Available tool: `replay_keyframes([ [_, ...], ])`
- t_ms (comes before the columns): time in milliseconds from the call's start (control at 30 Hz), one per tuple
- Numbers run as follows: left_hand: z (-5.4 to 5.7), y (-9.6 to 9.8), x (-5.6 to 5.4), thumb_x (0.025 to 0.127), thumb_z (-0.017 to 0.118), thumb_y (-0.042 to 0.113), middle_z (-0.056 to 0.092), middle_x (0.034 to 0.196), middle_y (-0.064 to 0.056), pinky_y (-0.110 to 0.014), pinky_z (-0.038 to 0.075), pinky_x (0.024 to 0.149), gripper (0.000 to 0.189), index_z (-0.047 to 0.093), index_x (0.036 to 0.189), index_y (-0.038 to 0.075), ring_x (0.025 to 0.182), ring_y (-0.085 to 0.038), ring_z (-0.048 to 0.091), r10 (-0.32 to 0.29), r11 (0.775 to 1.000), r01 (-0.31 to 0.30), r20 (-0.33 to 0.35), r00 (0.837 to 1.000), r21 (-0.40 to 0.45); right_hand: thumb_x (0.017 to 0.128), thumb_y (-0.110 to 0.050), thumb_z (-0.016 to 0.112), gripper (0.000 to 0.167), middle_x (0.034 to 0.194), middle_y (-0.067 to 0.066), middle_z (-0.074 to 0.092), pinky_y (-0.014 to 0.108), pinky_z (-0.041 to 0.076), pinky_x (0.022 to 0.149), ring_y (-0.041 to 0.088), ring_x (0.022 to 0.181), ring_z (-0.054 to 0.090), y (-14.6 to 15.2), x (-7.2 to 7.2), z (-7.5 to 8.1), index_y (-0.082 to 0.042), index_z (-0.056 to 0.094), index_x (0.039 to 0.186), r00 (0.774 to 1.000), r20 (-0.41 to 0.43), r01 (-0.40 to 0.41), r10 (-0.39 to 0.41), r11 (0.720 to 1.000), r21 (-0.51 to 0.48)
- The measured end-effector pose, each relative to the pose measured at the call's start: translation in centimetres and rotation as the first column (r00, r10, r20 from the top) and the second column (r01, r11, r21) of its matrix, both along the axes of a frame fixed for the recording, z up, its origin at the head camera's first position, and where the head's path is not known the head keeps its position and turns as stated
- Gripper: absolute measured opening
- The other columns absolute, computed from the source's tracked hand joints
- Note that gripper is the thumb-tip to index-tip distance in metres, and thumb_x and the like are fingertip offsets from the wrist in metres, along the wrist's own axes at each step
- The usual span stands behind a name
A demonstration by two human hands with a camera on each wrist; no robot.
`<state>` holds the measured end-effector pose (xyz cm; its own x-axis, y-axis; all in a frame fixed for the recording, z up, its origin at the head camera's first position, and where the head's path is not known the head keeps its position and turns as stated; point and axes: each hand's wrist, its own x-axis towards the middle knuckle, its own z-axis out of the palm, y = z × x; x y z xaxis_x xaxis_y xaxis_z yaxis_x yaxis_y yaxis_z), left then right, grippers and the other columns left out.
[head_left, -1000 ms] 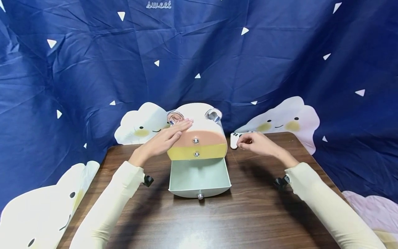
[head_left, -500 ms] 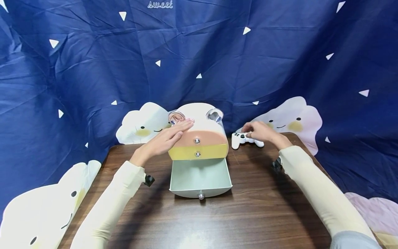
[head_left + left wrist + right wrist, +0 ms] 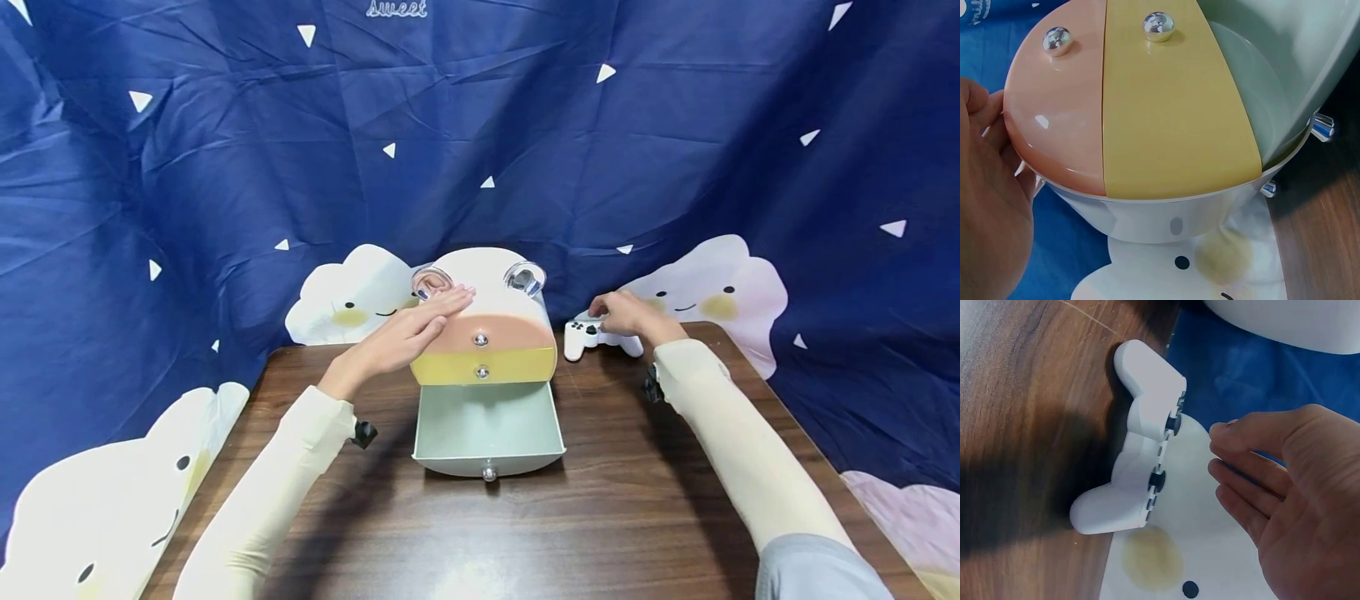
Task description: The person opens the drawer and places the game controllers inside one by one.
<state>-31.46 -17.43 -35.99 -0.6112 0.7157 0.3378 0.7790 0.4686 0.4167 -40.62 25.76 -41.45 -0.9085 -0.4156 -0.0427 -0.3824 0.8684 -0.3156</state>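
Observation:
In the head view a small rounded drawer cabinet with a white body stands at the table's back. Its peach drawer and yellow drawer are closed, while the pale green bottom drawer is pulled out with nothing seen inside. My left hand rests with straight fingers on the cabinet's top edge above the peach drawer. To the right lies a white game controller. My right hand hovers over it, fingers loosely bent; the right wrist view shows a gap between fingertips and controller.
Two shiny round ornaments, one of them at the right, stick up from the cabinet's top. The brown wooden table ends near a blue curtain printed with clouds and triangles. Round metal knobs, such as the bottom knob, jut from the drawers.
My right hand has moved from the controller's left part toward its right part and slightly back, uncovering more of it. The left hand stays on the cabinet. The view has shifted slightly.

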Motion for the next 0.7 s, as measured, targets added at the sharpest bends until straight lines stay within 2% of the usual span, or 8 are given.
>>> replay_keyframes([
  [233,0.0,0.0,-0.2,0.118,0.037,0.025,0.032,0.175,0.007,-0.043,0.021,0.136,0.049,0.04,0.166,0.024,0.164,-0.016,0.026,0.0,1.0,0.0,0.007,1.0,0.009,0.082,0.001,0.064,0.043,0.128,0.026,0.072,0.055,0.055,0.103,0.044,0.121,0.066,0.0,-0.4,-1.0,0.007,0.07,0.125,1.0,-0.003,0.018,-0.018,1.0,0.015],
  [400,0.2,0.0,-0.2,0.118,0.037,0.024,0.032,0.175,0.007,-0.04,0.02,0.137,0.049,0.04,0.166,0.023,0.164,-0.015,0.026,-0.008,1.0,0.008,0.007,1.0,0.015,0.079,0.001,0.065,0.043,0.123,0.027,0.073,0.055,0.054,0.102,0.045,0.116,0.066,0.1,-0.7,-1.6,0.006,0.071,0.121,0.999,-0.033,0.021,-0.02,0.999,0.04],
  [600,0.2,0.0,-0.2,0.117,0.038,0.023,0.033,0.174,0.007,-0.039,0.02,0.137,0.049,0.041,0.166,0.023,0.164,-0.015,0.026,-0.006,1.0,0.006,0.018,1.0,0.011,0.076,0.002,0.067,0.042,0.118,0.027,0.074,0.057,0.054,0.104,0.048,0.117,0.065,0.1,-1.1,-3.1,0.006,0.072,0.117,0.998,-0.069,0.011,-0.007,0.998,0.061],
  [700,0.1,0.0,-0.1,0.117,0.037,0.024,0.033,0.174,0.008,-0.04,0.021,0.136,0.049,0.041,0.166,0.024,0.164,-0.015,0.026,-0.001,1.0,0.001,0.021,1.0,0.004,0.072,0.0,0.066,0.043,0.116,0.029,0.072,0.057,0.055,0.101,0.047,0.113,0.065,0.4,-1.4,-4.1,0.006,0.071,0.115,0.996,-0.084,0.007,-0.002,0.998,0.065],
])
